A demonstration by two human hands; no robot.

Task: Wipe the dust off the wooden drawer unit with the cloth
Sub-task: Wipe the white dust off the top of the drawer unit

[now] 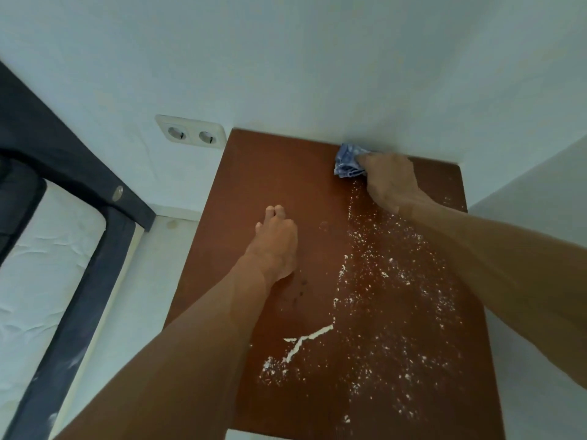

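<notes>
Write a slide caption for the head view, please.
Right hand grips cloth at back edge of dusty wooden top; left hand rests on it.

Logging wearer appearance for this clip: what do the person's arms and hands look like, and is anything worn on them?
Both forearms are bare as far as the frame shows, with no sleeves in view. The left hand and right hand are ungloved. No watch, bracelet or ring shows, though part of the right hand is hidden.
</notes>
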